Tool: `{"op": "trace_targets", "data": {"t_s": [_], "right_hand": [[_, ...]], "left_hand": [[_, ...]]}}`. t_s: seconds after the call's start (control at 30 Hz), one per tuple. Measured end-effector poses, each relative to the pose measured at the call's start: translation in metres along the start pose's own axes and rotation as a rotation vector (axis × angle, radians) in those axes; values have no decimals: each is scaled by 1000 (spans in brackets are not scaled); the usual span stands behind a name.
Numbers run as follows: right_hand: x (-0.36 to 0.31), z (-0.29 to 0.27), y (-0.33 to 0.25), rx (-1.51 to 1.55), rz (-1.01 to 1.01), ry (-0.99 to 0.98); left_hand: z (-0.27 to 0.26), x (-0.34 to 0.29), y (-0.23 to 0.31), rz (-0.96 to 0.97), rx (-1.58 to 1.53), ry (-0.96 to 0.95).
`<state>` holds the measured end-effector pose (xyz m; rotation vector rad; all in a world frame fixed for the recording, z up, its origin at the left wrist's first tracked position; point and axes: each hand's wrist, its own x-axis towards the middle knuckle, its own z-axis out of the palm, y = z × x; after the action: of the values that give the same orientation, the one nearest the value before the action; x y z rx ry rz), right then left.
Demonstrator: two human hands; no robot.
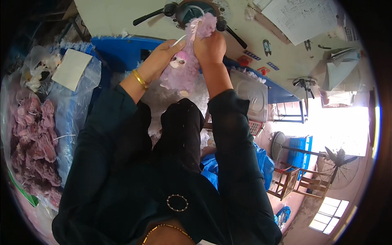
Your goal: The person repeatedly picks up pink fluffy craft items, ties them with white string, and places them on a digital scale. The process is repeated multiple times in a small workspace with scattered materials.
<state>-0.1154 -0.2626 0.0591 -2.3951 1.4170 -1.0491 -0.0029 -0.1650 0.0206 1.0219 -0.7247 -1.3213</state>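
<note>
A fluffy lavender plush toy [181, 77] with a white face and a pink tuft hangs between my hands, above my lap. My left hand [160, 61], with a gold bangle on its wrist, closes on the toy's side near the face. A thin white strip [179, 40] sticks out by the left thumb; I cannot tell what it is. My right hand [210, 48] is wrapped round the upper part of the plush, where pale stitches or laces show along an edge. The right fingertips are partly hidden by the fur.
Ahead stands a pale worktable [118, 16] with a round black-handled fixture [196, 14], papers [300, 18] and small snippers [266, 47]. At left, a plastic bag holds several mauve plush pieces [34, 139]. White stuffing [200, 92] lies below the toy. Wooden stools [286, 181] and a fan [337, 167] are at right.
</note>
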Motion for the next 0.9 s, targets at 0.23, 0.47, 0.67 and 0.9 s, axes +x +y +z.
{"op": "trace_targets", "data": {"t_s": [0.23, 0.47, 0.67, 0.9], "right_hand": [[-41, -11, 5, -3, -592, 403], [-69, -16, 29, 708, -1, -158], [-43, 8, 10, 690, -237, 284], [15, 37, 21, 661, 249, 125]], "left_hand": [[-21, -29, -12, 8, 119, -202], [-5, -57, -15, 400, 1055, -62], [30, -57, -23, 542, 1438, 180], [45, -53, -2, 808, 1166, 430]]}}
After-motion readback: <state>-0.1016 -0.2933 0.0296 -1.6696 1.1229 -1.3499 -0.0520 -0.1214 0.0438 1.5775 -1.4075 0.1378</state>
